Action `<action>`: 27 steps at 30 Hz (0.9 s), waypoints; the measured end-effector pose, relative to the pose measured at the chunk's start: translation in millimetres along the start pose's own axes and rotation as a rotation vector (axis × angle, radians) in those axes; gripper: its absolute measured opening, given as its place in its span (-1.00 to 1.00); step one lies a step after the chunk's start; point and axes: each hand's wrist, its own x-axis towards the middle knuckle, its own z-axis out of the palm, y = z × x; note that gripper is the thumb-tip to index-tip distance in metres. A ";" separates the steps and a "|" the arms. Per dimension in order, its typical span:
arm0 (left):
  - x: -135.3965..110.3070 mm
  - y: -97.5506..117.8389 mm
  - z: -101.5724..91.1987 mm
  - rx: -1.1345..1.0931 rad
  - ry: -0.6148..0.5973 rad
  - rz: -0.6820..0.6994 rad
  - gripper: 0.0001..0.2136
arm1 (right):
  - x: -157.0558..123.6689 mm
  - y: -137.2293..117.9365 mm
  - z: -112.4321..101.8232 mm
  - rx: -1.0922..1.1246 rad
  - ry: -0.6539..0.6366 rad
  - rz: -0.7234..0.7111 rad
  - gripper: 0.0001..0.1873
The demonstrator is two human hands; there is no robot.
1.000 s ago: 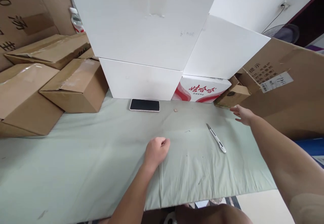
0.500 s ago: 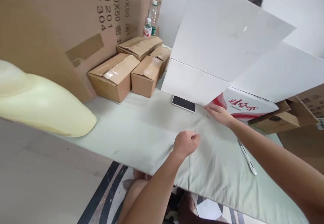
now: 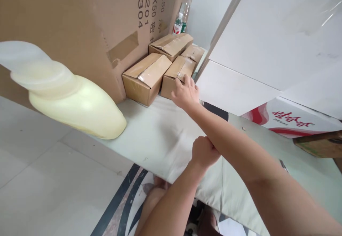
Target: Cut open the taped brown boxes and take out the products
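Observation:
My right hand [image 3: 186,93] reaches across to the small cardboard box [image 3: 170,84] in the front of a group. Its fingers are spread at the box's top front edge; whether they press on it I cannot tell. My left hand [image 3: 204,151] is curled into a fist low over the cloth-covered table [image 3: 149,141], partly behind my right forearm, with nothing seen sticking out of it. Just beyond that forearm lies a phone-like black slab [image 3: 216,110] with a white rim, partly covered. Left of the reached box stands another taped cardboard box [image 3: 144,77].
Two more small boxes sit behind, one of them a long box [image 3: 172,45]. Plastic bottles [image 3: 178,24] stand at the back. A pale yellow bulky roll [image 3: 80,104] juts in from the left. White panels [image 3: 240,83] and a red-and-white carton [image 3: 283,116] occupy the right.
My right hand has left the white panel's lower edge and moved left to the front small box, its fingers spreading. My left fist stays near the same spot. The view has turned.

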 end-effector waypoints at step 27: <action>28.8 -7.6 -1.8 -0.155 0.622 0.357 -0.65 | -420.6 239.5 -88.5 -0.200 0.482 0.898 -0.31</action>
